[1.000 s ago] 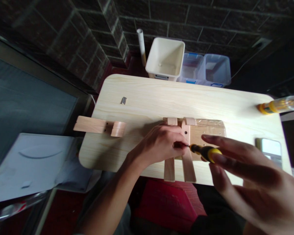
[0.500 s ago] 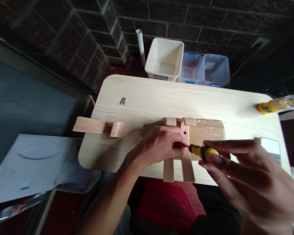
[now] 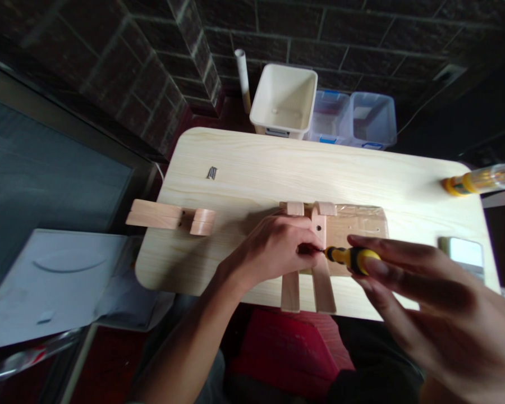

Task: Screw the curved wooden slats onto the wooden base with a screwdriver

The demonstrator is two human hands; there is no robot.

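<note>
**Left hand** (image 3: 273, 249): on the worktop's front half; its fingers (image 3: 305, 241) curl narrowly around the tip of the screwdriver shaft, pressing at the upright wooden slat. Any small part between them is hidden.

**Right hand** (image 3: 429, 303): at the right; its fingers (image 3: 387, 264) close around the screwdriver handle.

**Yellow-and-black screwdriver** (image 3: 352, 258): lies nearly level, its tip at the slat.

**Wooden slats** (image 3: 318, 280): two parallel pieces, one drilled, lying across a taped wooden board (image 3: 357, 224), near the worktop's front edge.

**Pale pine worktop** (image 3: 252, 163): carries a small cluster of screws (image 3: 211, 173), a slotted wooden assembly (image 3: 168, 217) overhanging the left edge, and a phone (image 3: 463, 255).

**Beyond the worktop**: a cream plastic bin (image 3: 283, 101) beside two clear plastic boxes (image 3: 351, 120), against a brick wall (image 3: 320, 33).
</note>
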